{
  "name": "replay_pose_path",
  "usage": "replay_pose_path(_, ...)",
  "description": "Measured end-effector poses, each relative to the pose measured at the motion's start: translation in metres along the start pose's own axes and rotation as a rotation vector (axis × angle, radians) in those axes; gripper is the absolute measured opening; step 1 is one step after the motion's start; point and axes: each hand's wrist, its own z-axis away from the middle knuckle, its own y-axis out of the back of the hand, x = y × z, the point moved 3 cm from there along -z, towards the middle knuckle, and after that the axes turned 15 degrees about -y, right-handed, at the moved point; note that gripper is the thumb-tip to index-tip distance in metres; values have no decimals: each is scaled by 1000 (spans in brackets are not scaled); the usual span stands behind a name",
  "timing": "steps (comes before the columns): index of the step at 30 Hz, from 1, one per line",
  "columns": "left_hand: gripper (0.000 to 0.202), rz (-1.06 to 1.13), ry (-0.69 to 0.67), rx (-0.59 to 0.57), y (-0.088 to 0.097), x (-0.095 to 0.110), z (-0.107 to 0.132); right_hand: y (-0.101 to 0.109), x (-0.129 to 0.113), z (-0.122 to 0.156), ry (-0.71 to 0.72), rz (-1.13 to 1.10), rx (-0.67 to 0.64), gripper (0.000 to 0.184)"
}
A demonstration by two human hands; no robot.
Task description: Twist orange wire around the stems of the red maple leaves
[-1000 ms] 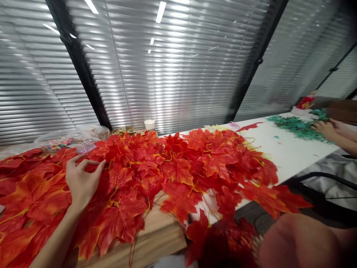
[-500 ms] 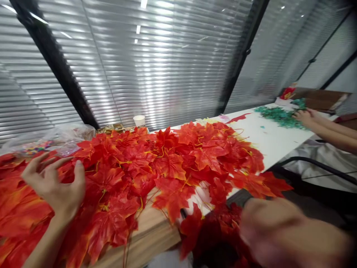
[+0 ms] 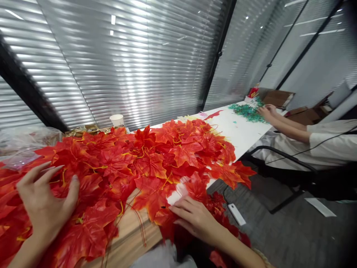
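a heap of red maple leaves [image 3: 150, 160] covers the near end of the table [image 3: 242, 130], some hanging over its front edge. the left hand [image 3: 46, 203] lies on the leaves at the left with fingers spread and nothing pinched. the right hand [image 3: 195, 219] rests flat on the leaves that droop over the near edge, fingers stretched out close together (no grip that shows). a paper cup [image 3: 117, 120] stands behind the heap by the blinds. at the far end another person's hands [image 3: 266, 111] touch a scatter of green pieces [image 3: 245, 111].
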Motion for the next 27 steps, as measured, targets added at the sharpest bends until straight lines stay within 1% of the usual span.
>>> replay_pose_path(2, 44, -92, -140, -42, -1, 6, -3, 0, -2, -4, 5, -67, 7, 26)
replay_pose_path(3, 44, -121, -187, -52, -1, 8, -3, 3, -4, -6, 9, -129, 5, 24)
replay_pose_path(5, 44, -131, -210, -53, -1, 7, -2, 15, -9, -11, 6, -285, 12, 20)
replay_pose_path(6, 43, -132, -209, -55, -1, 7, -2, 24, -12, -15, -11, -359, 46, 17)
replay_pose_path(7, 43, -132, -209, -60, -2, 6, -2, 34, -15, -21, -46, -398, 99, 15)
replay_pose_path(10, 42, -129, -223, -82, -4, 5, 0, 65, -24, -48, -139, -438, 378, 15)
replay_pose_path(12, 42, -123, -229, -96, -7, 4, 1, 78, -30, -70, -168, -449, 539, 19)
replay_pose_path(13, 42, -118, -228, -100, -8, 3, 2, 80, -32, -82, -178, -470, 604, 21)
replay_pose_path(14, 42, -110, -223, -104, -9, 2, 2, 79, -34, -93, -166, -472, 604, 25)
replay_pose_path(15, 42, -101, -216, -108, -9, 1, 3, 76, -38, -103, -117, -436, 529, 28)
replay_pose_path(16, 42, -90, -207, -112, -9, 0, 3, 70, -42, -111, -58, -362, 423, 30)
replay_pose_path(18, 44, -64, -188, -119, -8, -1, 4, 58, -48, -115, 4, -254, 284, 33)
replay_pose_path(21, 43, -12, -186, -150, -5, 1, 7, 50, -54, -98, 60, -209, 196, 37)
replay_pose_path(24, 39, 27, -225, -195, -1, 5, 9, 48, -55, -70, 56, -120, 129, 37)
replay_pose_path(27, 38, 15, -281, -198, 1, 13, 9, 46, -54, -48, 61, 3, 89, 33)
